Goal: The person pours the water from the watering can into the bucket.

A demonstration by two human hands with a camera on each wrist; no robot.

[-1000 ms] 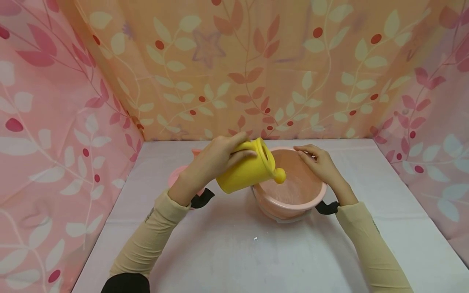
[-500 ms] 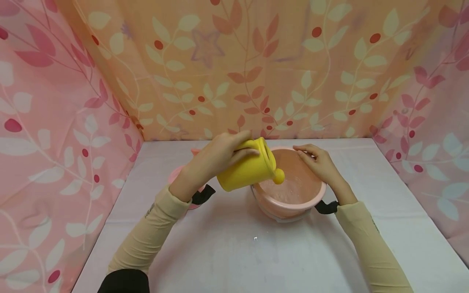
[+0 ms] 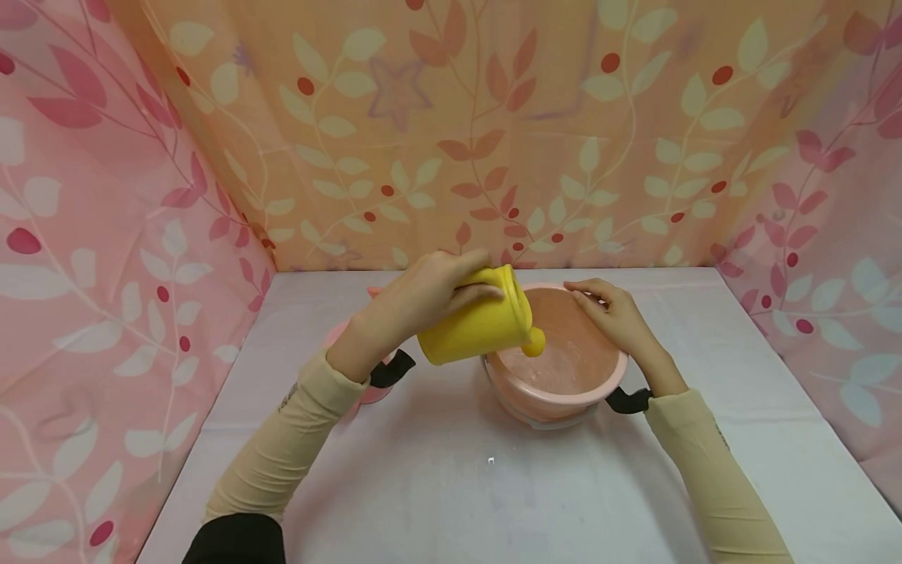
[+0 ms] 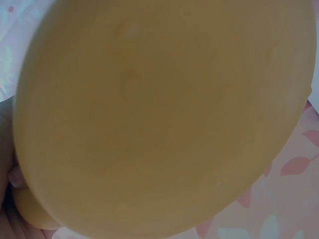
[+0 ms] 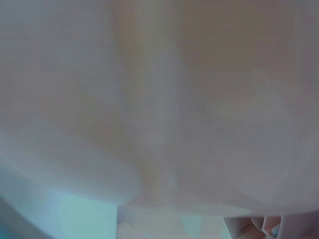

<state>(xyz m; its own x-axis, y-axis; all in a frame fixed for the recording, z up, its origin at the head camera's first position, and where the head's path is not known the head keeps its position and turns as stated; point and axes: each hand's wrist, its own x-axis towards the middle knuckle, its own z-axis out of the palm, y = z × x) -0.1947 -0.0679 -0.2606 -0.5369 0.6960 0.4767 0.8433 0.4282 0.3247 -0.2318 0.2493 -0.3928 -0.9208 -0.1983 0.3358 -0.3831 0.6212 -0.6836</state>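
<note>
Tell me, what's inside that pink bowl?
In the pink bowl, shiny pale marks show on the bottom, possibly water, but I can't be sure. The yellow watering can, held by the left hand, covers part of the bowl's left side, hiding whatever is there.

The yellow can fills almost all my left wrist view, its rounded base turned to me. At the left edge, my left hand grips the handle; leafy cloth shows lower right.

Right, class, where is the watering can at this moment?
In the head view, the yellow watering can is near the middle, tilted in the left hand, its spout over the left part of the pink bowl.
</note>
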